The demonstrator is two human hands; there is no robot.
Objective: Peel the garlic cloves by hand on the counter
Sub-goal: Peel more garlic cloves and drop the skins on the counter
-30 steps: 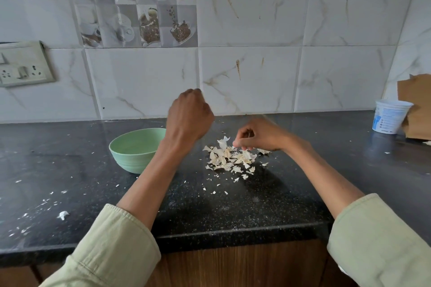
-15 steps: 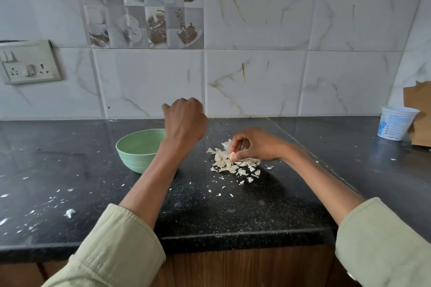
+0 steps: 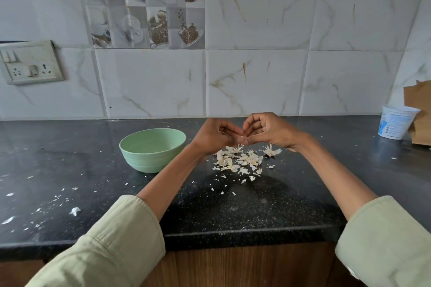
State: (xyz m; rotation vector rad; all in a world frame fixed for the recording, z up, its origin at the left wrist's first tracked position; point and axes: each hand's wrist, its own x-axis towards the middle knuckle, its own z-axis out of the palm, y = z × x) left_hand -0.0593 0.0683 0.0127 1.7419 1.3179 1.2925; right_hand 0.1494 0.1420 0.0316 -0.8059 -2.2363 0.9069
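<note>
My left hand (image 3: pixel 213 136) and my right hand (image 3: pixel 270 130) meet above the black counter (image 3: pixel 233 207), fingertips together. Between them they pinch a small garlic clove (image 3: pixel 242 139), mostly hidden by the fingers, with a strip of pale skin hanging down from it. Directly below lies a pile of garlic skins (image 3: pixel 240 161), and a separate papery bunch of skins (image 3: pixel 271 151) sits just to its right. A pale green bowl (image 3: pixel 152 149) stands to the left of my left wrist; its inside shows nothing from this angle.
A white plastic cup (image 3: pixel 396 123) and brown cardboard (image 3: pixel 419 112) stand at the far right against the tiled wall. A switch and socket plate (image 3: pixel 30 63) is on the wall at left. Small skin flakes (image 3: pixel 74 211) are scattered over the left counter.
My left hand swung right from over the bowl to join my right hand. My right hand rose off the skin pile with the clove, and both now pinch it above the pile.
</note>
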